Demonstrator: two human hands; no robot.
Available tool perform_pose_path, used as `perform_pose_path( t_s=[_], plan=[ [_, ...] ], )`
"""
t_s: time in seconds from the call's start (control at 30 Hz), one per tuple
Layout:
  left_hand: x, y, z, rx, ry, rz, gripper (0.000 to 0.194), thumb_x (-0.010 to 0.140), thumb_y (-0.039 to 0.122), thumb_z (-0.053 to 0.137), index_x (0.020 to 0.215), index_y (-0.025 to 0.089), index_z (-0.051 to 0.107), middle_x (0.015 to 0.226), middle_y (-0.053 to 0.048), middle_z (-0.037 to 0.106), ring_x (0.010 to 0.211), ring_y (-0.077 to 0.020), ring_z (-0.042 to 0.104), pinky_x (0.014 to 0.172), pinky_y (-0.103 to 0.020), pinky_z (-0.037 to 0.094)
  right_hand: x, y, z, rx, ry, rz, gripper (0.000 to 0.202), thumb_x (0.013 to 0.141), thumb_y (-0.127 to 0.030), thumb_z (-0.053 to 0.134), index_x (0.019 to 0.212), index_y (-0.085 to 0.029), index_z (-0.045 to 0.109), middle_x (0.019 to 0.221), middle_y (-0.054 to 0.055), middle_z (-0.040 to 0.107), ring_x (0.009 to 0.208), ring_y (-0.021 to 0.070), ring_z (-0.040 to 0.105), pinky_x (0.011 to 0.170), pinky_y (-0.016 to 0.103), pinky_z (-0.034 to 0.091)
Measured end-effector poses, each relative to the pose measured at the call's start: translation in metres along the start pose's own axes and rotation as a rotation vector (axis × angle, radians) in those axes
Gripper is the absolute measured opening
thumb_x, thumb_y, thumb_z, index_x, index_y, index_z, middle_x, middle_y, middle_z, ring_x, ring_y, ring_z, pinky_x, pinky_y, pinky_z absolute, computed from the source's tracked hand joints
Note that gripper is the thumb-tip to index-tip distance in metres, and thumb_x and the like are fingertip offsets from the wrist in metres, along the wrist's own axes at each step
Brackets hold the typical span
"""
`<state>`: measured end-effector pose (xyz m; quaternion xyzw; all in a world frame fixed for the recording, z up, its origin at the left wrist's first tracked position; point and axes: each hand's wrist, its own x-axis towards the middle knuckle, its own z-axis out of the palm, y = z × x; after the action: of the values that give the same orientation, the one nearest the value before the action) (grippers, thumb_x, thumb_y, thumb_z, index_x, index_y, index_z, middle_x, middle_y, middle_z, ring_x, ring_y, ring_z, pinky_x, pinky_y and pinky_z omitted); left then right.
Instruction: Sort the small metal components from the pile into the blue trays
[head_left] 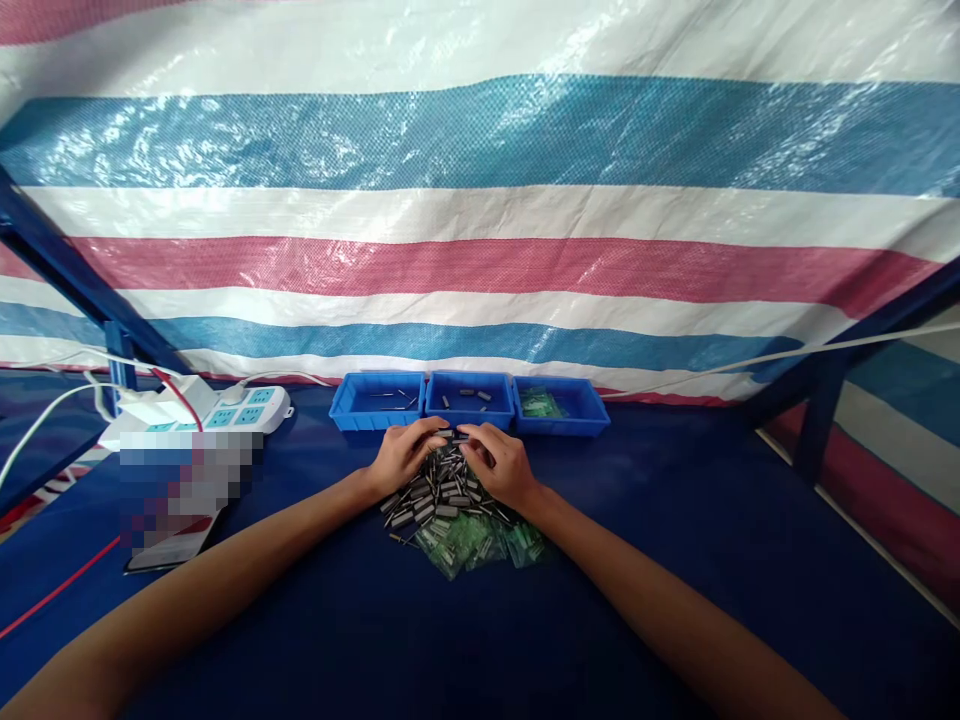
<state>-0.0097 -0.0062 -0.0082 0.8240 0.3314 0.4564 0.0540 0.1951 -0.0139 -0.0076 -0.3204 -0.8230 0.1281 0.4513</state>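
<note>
My left hand (405, 456) and my right hand (501, 464) meet over a pile of small dark and metal pieces (439, 496). Each hand pinches a small dark piece between thumb and fingertips, the two pieces close together. Green-tinted plastic packets (457, 542) lie at the near side of the pile. Behind my hands stand three blue bins in a row. Thin metal rods lie in the left bin (356, 420), a few short dark pieces in the middle bin (471, 419), and green packets in the right bin (581, 424).
A white power strip (251, 412) with plugs and cables sits at the back left of the blue table (337, 630). Near it lies a flat item (176, 545), partly blurred out. A red cable crosses the left side. Striped sheeting hangs behind, between blue frame bars.
</note>
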Motion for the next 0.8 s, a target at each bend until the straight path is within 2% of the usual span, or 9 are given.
perform_pose_path(
  t_s=[0.1,0.23,0.43,0.53,0.63,0.7,0.8],
  plan=[
    [-0.002,-0.003,0.001,-0.007,-0.033,0.007,0.022,0.092,0.032,0.05,0.106,0.016,0.056,0.082,-0.004,0.07,0.067,-0.0122,0.067,0.059,-0.019,0.05,-0.001,0.003,0.002,-0.014,-0.024,-0.049,0.027,0.093,-0.027,0.046,0.117,-0.018,0.056,0.076,0.003,0.058,0.057,0.0116,0.05,0.056,0.024,0.042],
    [-0.004,-0.006,0.001,-0.008,-0.09,0.026,0.021,0.092,0.031,0.05,0.107,0.017,0.055,0.085,-0.003,0.069,0.067,-0.0108,0.066,0.06,-0.018,0.049,-0.002,0.005,0.004,-0.025,-0.02,-0.076,0.025,0.093,-0.028,0.048,0.115,-0.018,0.057,0.082,0.005,0.061,0.062,0.0126,0.054,0.058,0.024,0.043],
    [-0.003,-0.004,0.0,0.002,-0.163,0.092,0.021,0.094,0.031,0.046,0.105,0.016,0.056,0.085,-0.003,0.069,0.065,-0.0089,0.065,0.061,-0.017,0.048,0.0,0.0,0.001,-0.078,-0.067,-0.081,0.017,0.092,-0.03,0.049,0.098,-0.017,0.059,0.08,0.004,0.059,0.064,0.0125,0.054,0.057,0.023,0.04],
    [-0.002,-0.002,0.0,-0.004,-0.137,0.088,0.021,0.096,0.028,0.042,0.105,0.016,0.057,0.083,-0.003,0.069,0.062,-0.008,0.064,0.06,-0.016,0.048,0.0,-0.002,-0.001,-0.095,-0.108,-0.087,0.017,0.092,-0.029,0.046,0.089,-0.017,0.057,0.076,0.003,0.056,0.061,0.0116,0.051,0.056,0.023,0.038],
    [0.001,0.002,0.0,0.005,-0.1,0.046,0.021,0.095,0.023,0.044,0.111,0.016,0.056,0.091,-0.005,0.07,0.072,-0.0099,0.066,0.064,-0.017,0.049,0.001,-0.002,-0.001,-0.101,-0.083,-0.056,0.024,0.095,-0.027,0.039,0.078,-0.017,0.053,0.07,0.002,0.051,0.06,0.0123,0.05,0.057,0.023,0.036],
    [0.004,0.005,-0.001,0.024,-0.118,0.045,0.025,0.093,0.024,0.048,0.116,0.017,0.055,0.097,-0.006,0.068,0.082,-0.0121,0.066,0.067,-0.019,0.05,0.0,0.0,0.0,-0.117,-0.061,-0.038,0.03,0.097,-0.027,0.034,0.072,-0.018,0.049,0.067,0.002,0.049,0.061,0.0128,0.049,0.058,0.024,0.035],
    [0.006,0.007,-0.002,0.039,-0.152,0.085,0.022,0.092,0.024,0.05,0.112,0.018,0.058,0.098,-0.006,0.068,0.088,-0.0129,0.065,0.066,-0.018,0.05,-0.001,0.003,0.002,-0.142,-0.089,-0.053,0.034,0.098,-0.028,0.029,0.07,-0.019,0.046,0.065,0.001,0.049,0.06,0.0129,0.047,0.058,0.024,0.033]
  ],
)
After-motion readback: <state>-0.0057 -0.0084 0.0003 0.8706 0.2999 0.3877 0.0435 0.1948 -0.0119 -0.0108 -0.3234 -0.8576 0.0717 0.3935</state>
